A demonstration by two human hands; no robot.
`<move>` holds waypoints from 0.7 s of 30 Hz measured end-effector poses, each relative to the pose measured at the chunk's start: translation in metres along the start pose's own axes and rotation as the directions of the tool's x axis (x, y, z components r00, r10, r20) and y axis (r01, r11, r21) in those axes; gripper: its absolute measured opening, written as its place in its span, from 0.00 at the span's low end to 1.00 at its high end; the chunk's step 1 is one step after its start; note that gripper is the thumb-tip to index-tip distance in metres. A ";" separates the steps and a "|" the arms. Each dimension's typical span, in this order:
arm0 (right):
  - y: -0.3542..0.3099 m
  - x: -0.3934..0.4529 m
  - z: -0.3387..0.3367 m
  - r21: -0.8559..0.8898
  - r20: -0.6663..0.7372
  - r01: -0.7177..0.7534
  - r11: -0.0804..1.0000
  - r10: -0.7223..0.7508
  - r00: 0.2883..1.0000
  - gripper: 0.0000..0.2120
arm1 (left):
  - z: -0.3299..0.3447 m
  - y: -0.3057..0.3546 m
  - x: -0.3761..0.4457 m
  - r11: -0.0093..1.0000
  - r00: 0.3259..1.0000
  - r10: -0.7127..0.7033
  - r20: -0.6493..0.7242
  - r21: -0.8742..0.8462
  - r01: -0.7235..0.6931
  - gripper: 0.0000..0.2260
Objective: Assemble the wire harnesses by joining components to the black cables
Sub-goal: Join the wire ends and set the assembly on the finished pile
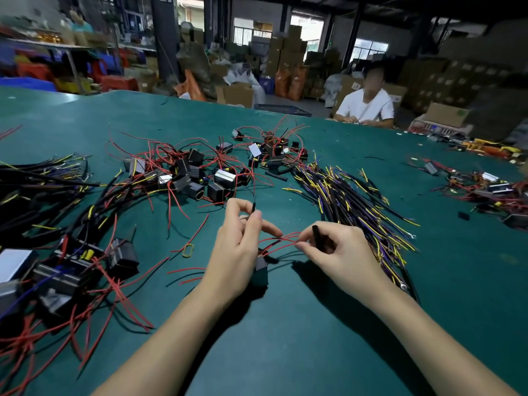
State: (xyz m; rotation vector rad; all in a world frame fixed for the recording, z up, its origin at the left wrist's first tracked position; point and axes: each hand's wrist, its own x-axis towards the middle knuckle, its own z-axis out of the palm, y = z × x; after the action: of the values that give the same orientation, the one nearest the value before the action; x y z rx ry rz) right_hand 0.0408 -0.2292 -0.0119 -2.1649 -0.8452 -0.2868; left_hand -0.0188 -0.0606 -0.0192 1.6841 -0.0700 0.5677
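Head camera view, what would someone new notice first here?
First, the two hands at centre: the left hand pinches a short black tube, while the right hand holds another and pinches thin red wires from a small black module. Around them, tangled heaps of red-wired black modules and black cables cover the green table.

Left hand [237,247] hides most of the small black module [261,270].

Low in the middle of the frame, the left hand [238,244] pinches a short black tube [254,206] upright, while the right hand [340,252] grips another black tube [316,234] and pinches thin red wires [281,241] running from a small black module [261,267] between them, above the green table [285,324].
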 end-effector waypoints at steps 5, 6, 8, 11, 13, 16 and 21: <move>0.007 0.001 -0.001 -0.117 0.076 0.037 0.992 -0.028 0.997 0.07 | 0.000 -0.001 0.000 1.000 0.999 -0.001 0.049 -0.006 0.001 0.04; 0.007 0.001 -0.001 -0.135 0.062 0.052 0.989 -0.044 0.997 0.06 | 0.000 -0.002 0.000 1.000 0.999 -0.002 0.044 -0.012 0.003 0.04; 0.007 0.000 -0.002 -0.146 0.023 0.074 0.987 -0.071 0.997 0.02 | 0.000 -0.002 0.000 0.999 0.999 -0.009 0.046 -0.032 0.010 0.05; 0.003 0.002 -0.005 -0.118 -0.010 0.107 0.987 -0.109 0.994 0.02 | 0.001 -0.005 0.001 0.998 0.999 0.008 0.042 -0.067 -0.005 0.05; -0.002 0.004 -0.007 -0.057 -0.048 0.121 0.991 -0.123 0.991 0.04 | 0.002 -0.007 0.002 0.997 0.998 0.002 0.058 -0.082 0.003 0.05; -0.009 0.005 -0.007 0.098 -0.109 0.091 0.991 -0.080 0.991 0.05 | 0.003 -0.008 0.004 0.992 0.996 -0.030 0.089 -0.120 0.041 0.08; -0.013 0.006 -0.003 0.230 -0.149 -0.002 0.973 0.038 0.988 0.06 | 0.002 -0.003 0.004 0.992 0.996 -0.032 0.082 -0.121 0.042 0.14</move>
State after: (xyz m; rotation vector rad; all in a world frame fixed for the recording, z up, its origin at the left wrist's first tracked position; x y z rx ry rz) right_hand 0.0374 -0.2224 0.0002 -1.9091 -0.7314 -0.3241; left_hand -0.0134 -0.0607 -0.0201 1.5848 -0.1288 0.4586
